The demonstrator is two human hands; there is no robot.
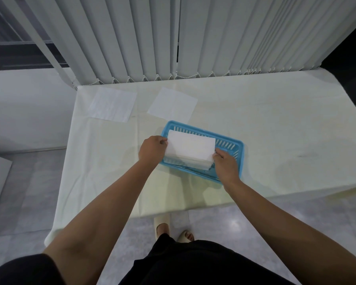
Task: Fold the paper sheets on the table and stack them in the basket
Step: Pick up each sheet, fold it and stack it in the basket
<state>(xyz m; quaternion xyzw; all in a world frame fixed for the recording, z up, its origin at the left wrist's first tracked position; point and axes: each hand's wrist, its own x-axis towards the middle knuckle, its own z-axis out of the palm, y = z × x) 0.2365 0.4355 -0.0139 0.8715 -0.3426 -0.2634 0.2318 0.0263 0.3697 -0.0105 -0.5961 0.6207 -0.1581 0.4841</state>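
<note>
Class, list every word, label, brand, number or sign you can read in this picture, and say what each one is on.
None: no text can be read anywhere in the picture.
The blue basket, folded sheet, left flat sheet, right flat sheet and tablecloth all show blank surfaces.

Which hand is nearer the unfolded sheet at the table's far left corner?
Left. The left hand, pinching the folded sheet's left end over the basket, is right of the unfolded sheet and closer in; the right hand, at the other end, is farther right.
</note>
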